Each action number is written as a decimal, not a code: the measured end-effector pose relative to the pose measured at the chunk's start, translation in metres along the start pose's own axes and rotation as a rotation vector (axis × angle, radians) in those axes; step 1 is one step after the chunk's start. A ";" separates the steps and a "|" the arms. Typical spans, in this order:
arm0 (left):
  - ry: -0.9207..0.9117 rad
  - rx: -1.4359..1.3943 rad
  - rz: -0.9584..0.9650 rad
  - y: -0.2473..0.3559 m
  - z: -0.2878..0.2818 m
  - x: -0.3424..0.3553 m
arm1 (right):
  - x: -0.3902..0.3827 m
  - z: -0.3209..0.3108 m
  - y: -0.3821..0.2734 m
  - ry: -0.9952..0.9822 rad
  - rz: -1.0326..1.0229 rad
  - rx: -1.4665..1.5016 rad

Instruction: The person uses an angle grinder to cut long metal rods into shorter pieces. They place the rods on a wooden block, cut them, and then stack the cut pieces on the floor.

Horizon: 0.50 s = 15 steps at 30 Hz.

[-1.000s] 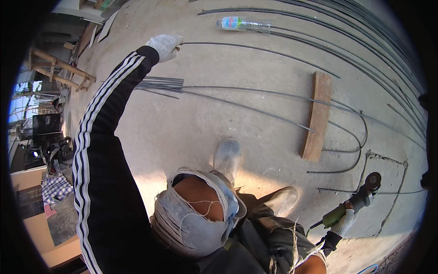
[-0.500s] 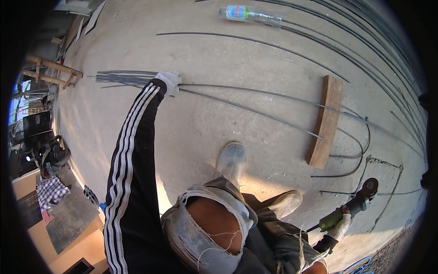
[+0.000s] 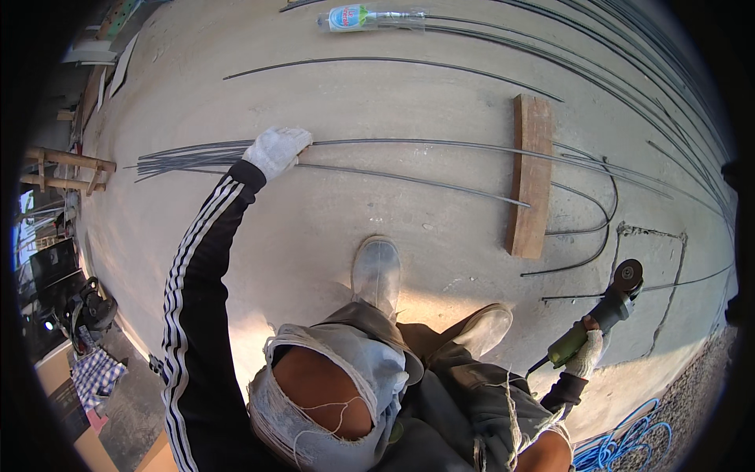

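Note:
My left hand point(image 3: 277, 151), in a white work glove, is closed round thin steel rods above the concrete floor, arm stretched out. A bundle of rod ends point(image 3: 193, 156) sticks out to its left. On its right, a long rod point(image 3: 409, 142) and a shorter rod point(image 3: 409, 175) run toward a wooden block point(image 3: 531, 177); the shorter one ends on top of it. Low on the right, my gloved right hand point(image 3: 583, 358) grips an angle grinder point(image 3: 609, 311) by its green body, disc pointing up and away from me.
Bent rods point(image 3: 609, 208) lie beyond the block. Many long rods point(image 3: 629, 86) spread across the far right, near a plastic bottle point(image 3: 346, 17). A wooden trestle point(image 3: 67, 169) stands at the left. Blue hose point(image 3: 621, 440) coils at lower right. My boots point(image 3: 376, 271) are between my hands.
The view has shifted, so the block, bottle and rods appear farther left. My left hand stays closed on the rods and looks slightly larger. The grinder remains in my right hand.

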<state>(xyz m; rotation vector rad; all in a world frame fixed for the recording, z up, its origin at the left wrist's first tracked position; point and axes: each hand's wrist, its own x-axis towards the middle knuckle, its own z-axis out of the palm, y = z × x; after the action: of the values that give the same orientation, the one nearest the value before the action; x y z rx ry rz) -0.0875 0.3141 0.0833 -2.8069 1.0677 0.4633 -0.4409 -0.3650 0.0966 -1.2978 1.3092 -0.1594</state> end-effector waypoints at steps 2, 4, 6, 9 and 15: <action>0.019 -0.097 0.034 0.016 -0.006 0.022 | 0.000 -0.002 0.000 -0.011 -0.100 -0.048; 0.056 -0.106 0.012 0.031 -0.008 0.044 | 0.000 -0.004 0.000 -0.027 -0.141 -0.009; 0.204 -0.107 0.021 0.043 -0.008 0.064 | 0.000 -0.007 -0.001 0.002 -0.111 -0.009; 0.176 -0.097 0.028 0.059 0.001 0.090 | -0.002 -0.010 -0.004 0.022 -0.063 -0.015; 0.141 -0.235 0.111 0.092 0.009 0.135 | -0.008 -0.013 -0.011 0.031 -0.093 -0.050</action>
<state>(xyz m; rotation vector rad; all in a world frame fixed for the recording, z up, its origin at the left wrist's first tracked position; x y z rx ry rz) -0.0547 0.1620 0.0335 -3.0349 1.2799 0.4326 -0.4473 -0.3711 0.1135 -1.4046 1.2871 -0.2137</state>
